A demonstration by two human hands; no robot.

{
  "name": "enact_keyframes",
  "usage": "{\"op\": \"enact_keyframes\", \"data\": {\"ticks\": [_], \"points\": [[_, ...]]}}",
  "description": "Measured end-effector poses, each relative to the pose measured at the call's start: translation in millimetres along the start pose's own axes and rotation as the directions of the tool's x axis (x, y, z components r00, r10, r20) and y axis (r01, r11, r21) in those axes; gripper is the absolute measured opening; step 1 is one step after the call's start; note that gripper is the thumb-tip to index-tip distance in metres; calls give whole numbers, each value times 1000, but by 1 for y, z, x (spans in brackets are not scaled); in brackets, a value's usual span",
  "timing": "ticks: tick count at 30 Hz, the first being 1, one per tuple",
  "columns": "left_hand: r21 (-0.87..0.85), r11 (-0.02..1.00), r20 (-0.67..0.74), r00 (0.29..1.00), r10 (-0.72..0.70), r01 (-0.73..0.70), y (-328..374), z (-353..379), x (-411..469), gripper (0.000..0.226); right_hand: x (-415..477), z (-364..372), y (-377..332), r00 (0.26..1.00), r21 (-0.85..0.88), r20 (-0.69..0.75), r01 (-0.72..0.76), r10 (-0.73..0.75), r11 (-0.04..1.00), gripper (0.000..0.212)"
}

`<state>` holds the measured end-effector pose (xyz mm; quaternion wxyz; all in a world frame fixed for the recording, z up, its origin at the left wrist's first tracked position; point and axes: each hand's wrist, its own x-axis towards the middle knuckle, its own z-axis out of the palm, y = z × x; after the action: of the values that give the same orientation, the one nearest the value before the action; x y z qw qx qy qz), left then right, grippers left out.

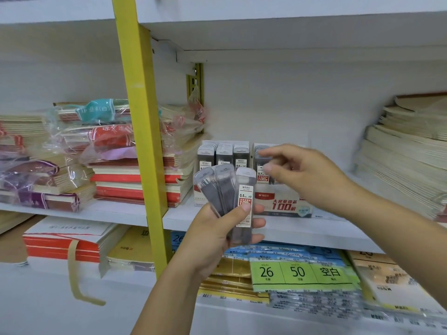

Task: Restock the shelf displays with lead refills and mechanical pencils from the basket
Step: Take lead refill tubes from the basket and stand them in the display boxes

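My left hand (217, 234) grips a fan of three clear lead refill cases (226, 189), the front one labelled 0.5 HB, held just in front of the shelf edge. Behind them on the middle shelf stands a white display box (285, 204) marked 100, with rows of upright refill cases (223, 153) in it. My right hand (304, 175) hovers over the right side of that box, thumb and forefinger pinched at the top of a 0.7 refill case (260, 165) that stands in the row. No basket or pencils are in view.
A yellow upright post (142, 131) divides the shelving at the left. Stacks of notebooks (130, 180), some in plastic wrap, fill the shelf to the left, and more paper stacks (406, 151) sit at the right. Packs of loose-leaf paper (300, 272) lie on the shelf below.
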<state>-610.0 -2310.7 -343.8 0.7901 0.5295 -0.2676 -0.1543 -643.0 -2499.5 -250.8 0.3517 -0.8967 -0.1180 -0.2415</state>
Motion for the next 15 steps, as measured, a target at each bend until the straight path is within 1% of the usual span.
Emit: {"op": "enact_keyframes", "data": {"ticks": [1,2,4,7,9,11,12,13,15], "points": [[5,1000,13,1000,-6,6,-1,2,0,21,-4,6,-4,997,112,72,-42,34,993,27],[4,1000,22,1000,-13,13,-1,3,0,23,-6,11,-6,993,178,108,-73,54,981,26],[-7,1000,17,999,-27,28,-1,5,1,28,-9,16,-8,990,225,95,-119,99,967,20],[7,999,-55,998,-35,36,2,4,-2,34,-5,13,-10,990,333,-23,-122,138,935,14],[52,998,-159,987,-27,36,4,-2,-4,38,5,4,-14,980,373,-151,-67,132,925,12],[118,993,-275,961,23,10,7,-15,-7,28,21,-2,-21,964,347,-253,8,86,938,13],[147,989,-318,947,49,-2,8,-22,-8,22,29,-3,-24,959,294,-279,45,40,955,13],[164,986,-346,936,68,-11,10,-29,-10,20,37,-2,-28,957,214,-288,83,-18,973,13],[180,984,-373,924,81,-13,13,-41,-13,18,51,6,-33,956,31,-261,146,-133,989,13]]}}
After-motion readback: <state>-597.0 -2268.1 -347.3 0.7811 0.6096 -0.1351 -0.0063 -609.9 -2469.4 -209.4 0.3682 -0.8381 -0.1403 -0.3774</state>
